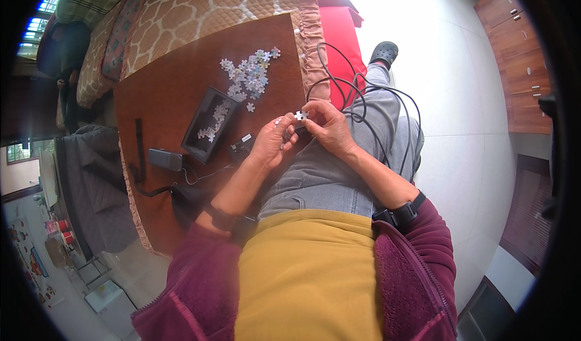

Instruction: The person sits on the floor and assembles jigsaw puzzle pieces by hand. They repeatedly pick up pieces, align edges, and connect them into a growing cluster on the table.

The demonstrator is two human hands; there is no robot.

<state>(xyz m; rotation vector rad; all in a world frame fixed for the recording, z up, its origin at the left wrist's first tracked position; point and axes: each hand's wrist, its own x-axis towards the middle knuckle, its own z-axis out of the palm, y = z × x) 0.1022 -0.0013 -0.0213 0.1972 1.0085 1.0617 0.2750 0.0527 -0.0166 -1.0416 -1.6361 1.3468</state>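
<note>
My left hand (270,142) and my right hand (327,127) meet above my lap at the edge of a brown board (175,80). Together they pinch small pale jigsaw pieces (300,115) between the fingertips; another piece shows by my left thumb. A loose heap of several jigsaw pieces (249,74) lies on the board beyond my hands. To its left lies a dark box lid (209,123) with a few pieces in it.
The board rests on a bed with a giraffe-patterned quilt (224,5). A grey power pack (165,158) with a black strap lies at the board's left. Black cables (363,92) loop over my grey-trousered leg. White tiled floor and wooden drawers (520,56) are to the right.
</note>
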